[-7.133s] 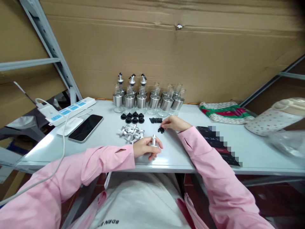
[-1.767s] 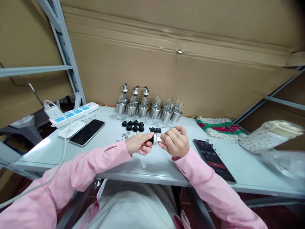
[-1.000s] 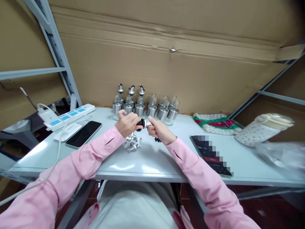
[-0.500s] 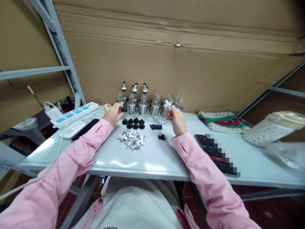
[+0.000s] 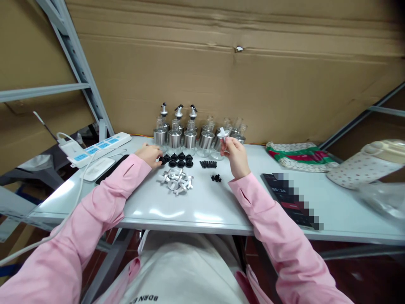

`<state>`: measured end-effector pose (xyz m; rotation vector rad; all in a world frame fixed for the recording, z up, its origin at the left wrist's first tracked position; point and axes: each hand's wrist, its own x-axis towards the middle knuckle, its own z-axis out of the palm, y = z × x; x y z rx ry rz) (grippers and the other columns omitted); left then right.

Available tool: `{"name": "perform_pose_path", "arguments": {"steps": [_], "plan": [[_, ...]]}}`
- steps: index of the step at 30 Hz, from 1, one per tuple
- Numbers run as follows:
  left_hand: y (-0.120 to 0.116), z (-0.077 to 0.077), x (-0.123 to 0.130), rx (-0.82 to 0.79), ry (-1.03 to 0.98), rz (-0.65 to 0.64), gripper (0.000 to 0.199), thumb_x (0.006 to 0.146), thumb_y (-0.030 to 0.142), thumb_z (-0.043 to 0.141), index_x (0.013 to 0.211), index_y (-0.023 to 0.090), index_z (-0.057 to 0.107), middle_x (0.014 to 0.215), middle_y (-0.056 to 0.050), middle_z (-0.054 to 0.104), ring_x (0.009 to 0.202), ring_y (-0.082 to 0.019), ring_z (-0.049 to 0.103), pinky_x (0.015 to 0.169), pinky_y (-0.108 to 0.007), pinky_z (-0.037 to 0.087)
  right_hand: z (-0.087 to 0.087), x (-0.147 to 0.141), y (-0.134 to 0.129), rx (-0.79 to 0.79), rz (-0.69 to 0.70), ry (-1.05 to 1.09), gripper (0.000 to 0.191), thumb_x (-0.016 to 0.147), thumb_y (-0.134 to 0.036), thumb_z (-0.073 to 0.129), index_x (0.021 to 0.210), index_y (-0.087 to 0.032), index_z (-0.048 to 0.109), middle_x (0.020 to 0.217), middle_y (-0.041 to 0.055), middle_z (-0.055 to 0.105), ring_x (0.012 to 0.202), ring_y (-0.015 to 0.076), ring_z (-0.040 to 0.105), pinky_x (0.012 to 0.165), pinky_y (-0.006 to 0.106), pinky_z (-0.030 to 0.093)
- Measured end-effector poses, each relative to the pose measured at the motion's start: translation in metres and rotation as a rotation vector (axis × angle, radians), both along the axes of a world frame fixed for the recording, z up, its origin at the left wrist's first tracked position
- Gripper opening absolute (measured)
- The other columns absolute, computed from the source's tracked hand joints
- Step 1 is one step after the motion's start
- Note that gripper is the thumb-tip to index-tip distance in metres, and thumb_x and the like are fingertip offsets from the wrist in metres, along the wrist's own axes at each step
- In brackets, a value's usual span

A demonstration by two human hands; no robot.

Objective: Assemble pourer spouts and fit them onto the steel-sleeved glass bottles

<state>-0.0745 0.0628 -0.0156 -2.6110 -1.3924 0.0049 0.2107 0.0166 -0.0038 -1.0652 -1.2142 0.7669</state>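
Note:
My left hand (image 5: 149, 155) is low over the table, its fingers closed at a small black stopper (image 5: 163, 160) at the left end of two rows of black stoppers (image 5: 181, 163). Its fingers partly cover that piece. Raised in front of the bottles, my right hand (image 5: 236, 156) pinches a silver pourer cap (image 5: 223, 133) with a flat disc and a spout. A loose pile of similar silver caps (image 5: 177, 182) lies nearer me. Right of the stoppers are a row of short black tubes (image 5: 208, 164) and a little heap of small black parts (image 5: 216, 178).
Glass bottles with steel sleeves (image 5: 190, 140) stand along the cardboard wall (image 5: 152, 76); three at the back carry pourers (image 5: 179, 111). At left lies a power strip (image 5: 100, 147) with cables. A phone (image 5: 284, 198), a patterned cloth (image 5: 300, 157) and a dotted flask (image 5: 363, 166) lie at right.
My left hand has lowered the black stopper from in front of the bottles to the left end of the rows. My right hand still holds the silver cap. The view has shifted slightly.

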Motion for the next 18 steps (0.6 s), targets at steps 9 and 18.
{"name": "perform_pose_path", "arguments": {"steps": [9,18], "plan": [[-0.003,-0.013,0.015,-0.042,-0.006,0.073,0.026,0.082,0.026,0.046,0.102,0.014,0.058,0.098,-0.012,0.065,0.085,-0.023,0.061,0.070,-0.030,0.041,-0.005,-0.005,-0.001,-0.026,0.086,-0.069,0.022,0.069,-0.038,0.059,0.077,-0.019,0.054,0.061,-0.0037,0.052,0.051,0.0079,0.046,0.052,0.022,0.038],[-0.007,-0.011,0.012,-0.056,-0.030,0.096,0.025,0.084,0.026,0.045,0.108,0.020,0.053,0.098,-0.006,0.066,0.085,-0.021,0.061,0.068,-0.028,0.040,-0.013,-0.015,-0.016,-0.050,0.127,-0.959,0.010,0.070,-0.024,0.060,0.067,-0.015,0.065,0.056,-0.0005,0.057,0.052,0.0102,0.047,0.055,0.024,0.033]]}}
